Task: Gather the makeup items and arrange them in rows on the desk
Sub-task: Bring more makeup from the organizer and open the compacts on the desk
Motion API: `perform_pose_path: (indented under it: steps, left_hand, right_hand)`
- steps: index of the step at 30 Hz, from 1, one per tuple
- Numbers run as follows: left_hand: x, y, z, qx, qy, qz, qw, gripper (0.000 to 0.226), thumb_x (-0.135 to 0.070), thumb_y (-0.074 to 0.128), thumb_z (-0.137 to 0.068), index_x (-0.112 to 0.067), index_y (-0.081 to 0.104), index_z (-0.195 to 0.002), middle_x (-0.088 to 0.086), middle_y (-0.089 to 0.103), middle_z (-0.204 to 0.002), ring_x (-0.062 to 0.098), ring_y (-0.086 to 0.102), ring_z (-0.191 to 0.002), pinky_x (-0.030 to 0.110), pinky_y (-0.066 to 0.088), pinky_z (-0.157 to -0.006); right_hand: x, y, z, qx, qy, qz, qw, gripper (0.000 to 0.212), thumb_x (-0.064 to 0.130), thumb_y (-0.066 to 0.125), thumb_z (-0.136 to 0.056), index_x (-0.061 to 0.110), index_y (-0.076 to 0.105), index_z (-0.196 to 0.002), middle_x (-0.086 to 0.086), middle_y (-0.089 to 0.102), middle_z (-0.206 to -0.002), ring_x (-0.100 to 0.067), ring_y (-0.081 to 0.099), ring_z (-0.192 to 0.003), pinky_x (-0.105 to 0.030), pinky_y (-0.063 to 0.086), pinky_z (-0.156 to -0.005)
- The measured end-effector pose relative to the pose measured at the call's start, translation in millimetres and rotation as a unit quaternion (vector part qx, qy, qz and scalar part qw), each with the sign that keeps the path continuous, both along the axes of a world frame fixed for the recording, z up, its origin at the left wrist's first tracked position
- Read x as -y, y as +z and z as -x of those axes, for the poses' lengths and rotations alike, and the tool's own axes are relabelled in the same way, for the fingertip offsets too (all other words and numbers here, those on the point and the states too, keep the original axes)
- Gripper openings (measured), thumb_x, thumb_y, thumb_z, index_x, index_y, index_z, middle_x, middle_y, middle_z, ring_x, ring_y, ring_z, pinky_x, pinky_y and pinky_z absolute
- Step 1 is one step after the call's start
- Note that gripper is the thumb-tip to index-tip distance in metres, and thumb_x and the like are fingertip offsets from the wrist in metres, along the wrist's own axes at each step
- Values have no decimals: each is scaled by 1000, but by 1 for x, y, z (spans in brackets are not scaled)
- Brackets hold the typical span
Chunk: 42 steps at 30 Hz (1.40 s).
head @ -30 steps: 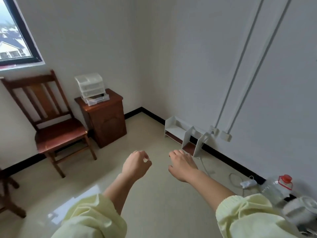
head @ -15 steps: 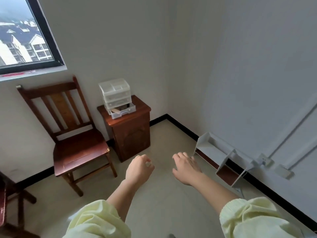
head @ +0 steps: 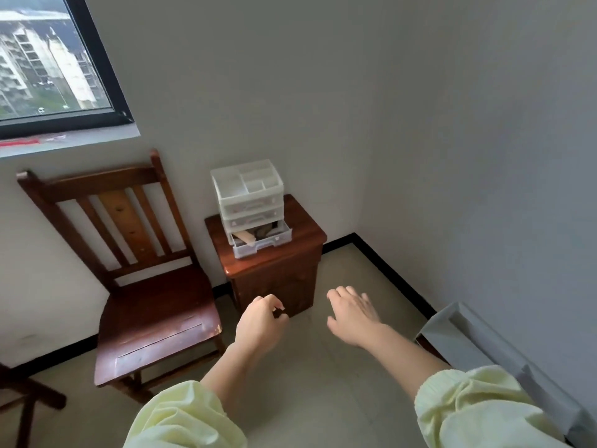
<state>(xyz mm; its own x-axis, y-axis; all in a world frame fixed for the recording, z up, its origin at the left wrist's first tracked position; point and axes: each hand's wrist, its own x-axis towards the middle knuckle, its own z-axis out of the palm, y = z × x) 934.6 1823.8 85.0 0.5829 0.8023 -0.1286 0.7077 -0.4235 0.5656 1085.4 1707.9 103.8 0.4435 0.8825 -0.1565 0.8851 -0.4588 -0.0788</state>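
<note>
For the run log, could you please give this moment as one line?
left hand: empty | right hand: empty | plastic drawer organizer: on wooden cabinet | bottom drawer: open

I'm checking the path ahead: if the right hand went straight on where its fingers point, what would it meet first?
Probably the front of the wooden cabinet, below the drawer box. The right hand aims at it, nothing showing between, though depth is unclear.

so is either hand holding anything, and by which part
Nothing is held. The left hand is loosely curled and empty, the right hand flat, both in the air short of the drawer box.
</note>
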Motion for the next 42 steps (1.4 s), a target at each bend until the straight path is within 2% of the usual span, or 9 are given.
perform_pose_path:
  steps: [14, 17, 24, 28, 30, 33, 35, 38, 42]
  left_hand:
    - [-251, -39, -85, -9, 24, 42, 999, 19, -17, 52, -89, -13, 67, -100, 0, 58, -98, 17, 57, -92, 24, 43, -72]
    - [-303, -54, -96, -29, 26, 61, 997, 22, -18, 50, -91, -13, 64, -107, 1, 57, -100, 18, 55, -91, 24, 44, -74]
    - [-356, -87, -123, -50, 42, 126, 990, 29, -15, 47, -92, -8, 56, -119, 6, 60, -116, 23, 53, -110, 27, 41, -84]
    - [-381, -119, -145, -35, 76, 147, 986, 24, -12, 42, -89, -14, 64, -101, 4, 67, -100, 22, 58, -87, 31, 48, -72]
    - [-389, -133, -154, -39, 106, 164, 980, 24, -10, 38, -91, -12, 62, -93, 3, 65, -88, 21, 55, -75, 27, 43, -58]
    - [-394, -150, -168, -57, 123, 184, 973, 24, -9, 35, -94, -14, 57, -85, 1, 59, -79, 19, 49, -68, 19, 28, -47]
    - [-397, -164, -176, -69, 136, 193, 969, 22, -8, 35, -94, -15, 55, -87, 1, 57, -80, 19, 50, -70, 20, 30, -48]
    - [-403, -170, -188, -109, 151, 197, 962, 22, -6, 39, -94, -9, 60, -98, 5, 61, -91, 24, 57, -80, 28, 46, -64]
    - [-409, -173, -199, -154, 162, 206, 953, 20, -8, 43, -97, -6, 63, -100, 7, 63, -95, 19, 50, -75, 28, 42, -65]
  right_hand:
    - [-257, -48, -90, -46, -6, 26, 999, 33, 29, 49, -95, 18, 46, -126, -1, 49, -130, -21, 40, -125, -38, 34, -101]
    - [-309, -62, -100, -69, -15, 34, 997, 36, 29, 49, -95, 18, 46, -129, 1, 49, -132, -20, 39, -126, -39, 34, -104]
    - [-376, -97, -120, -96, -16, 57, 994, 40, 29, 44, -99, 18, 44, -138, 1, 46, -139, -19, 35, -132, -39, 30, -106]
    - [-408, -128, -134, -74, 14, 65, 995, 41, 29, 38, -101, 21, 42, -142, 1, 46, -137, -19, 36, -131, -38, 29, -103]
    - [-422, -142, -139, -51, 38, 77, 995, 44, 27, 51, -96, 24, 46, -140, -1, 55, -127, -22, 46, -123, -40, 36, -98]
    - [-441, -166, -149, -1, 83, 74, 994, 59, 19, 90, -52, 27, 72, -108, -1, 67, -79, -22, 64, -77, -38, 51, -62]
    - [-454, -182, -158, 31, 123, 73, 989, 69, 13, 92, -37, 26, 75, -103, -2, 65, -68, -23, 64, -65, -37, 53, -57]
    - [-469, -185, -169, 52, 194, 93, 975, 72, 11, 92, -35, 26, 75, -104, -4, 64, -62, -24, 64, -57, -35, 56, -57]
    - [-480, -191, -182, 62, 259, 123, 956, 81, 14, 93, -33, 25, 73, -111, -3, 60, -52, -22, 61, -47, -30, 52, -51]
